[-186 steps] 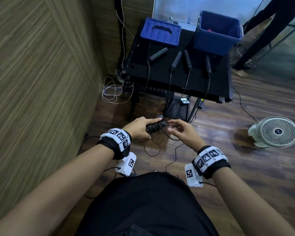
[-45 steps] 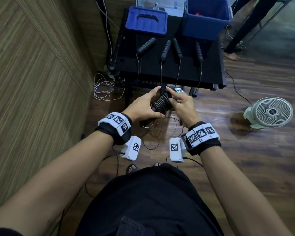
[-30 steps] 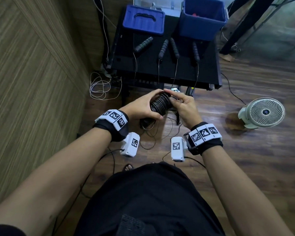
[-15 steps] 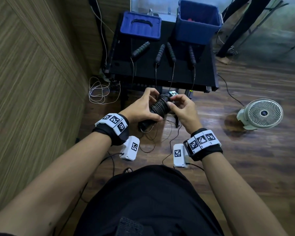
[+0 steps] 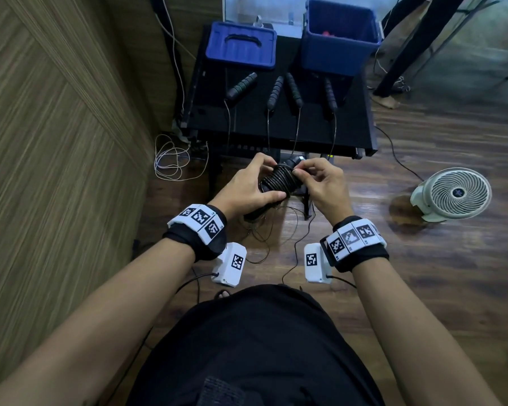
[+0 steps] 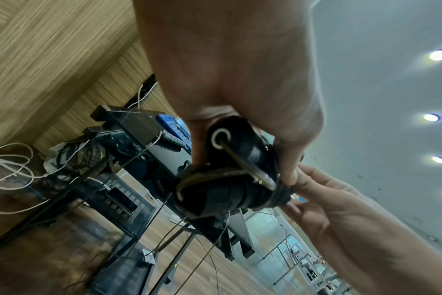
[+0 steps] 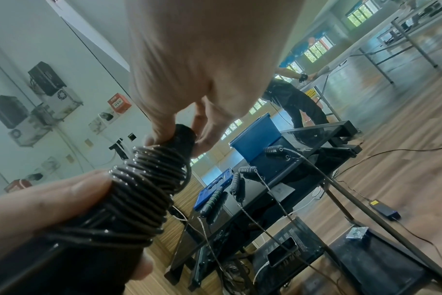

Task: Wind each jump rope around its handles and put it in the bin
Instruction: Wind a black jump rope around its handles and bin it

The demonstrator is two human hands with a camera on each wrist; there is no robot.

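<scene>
My left hand (image 5: 247, 189) is wrapped around the paired handles (image 5: 279, 181), thumb over the coils. My right hand (image 5: 320, 183) pinches the cord (image 7: 149, 179) at the upper end. Bundle held below the table (image 5: 361, 127) edge; bin (image 5: 339, 54) behind, on it.

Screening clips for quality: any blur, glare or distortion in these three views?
Head view: sharp, dim, wide-angle bowing at the edges. Left wrist view: left hand fills the frame, soft; ceiling lights flare. Right wrist view: wound rope crisp with small glints, right hand blurred.
</scene>
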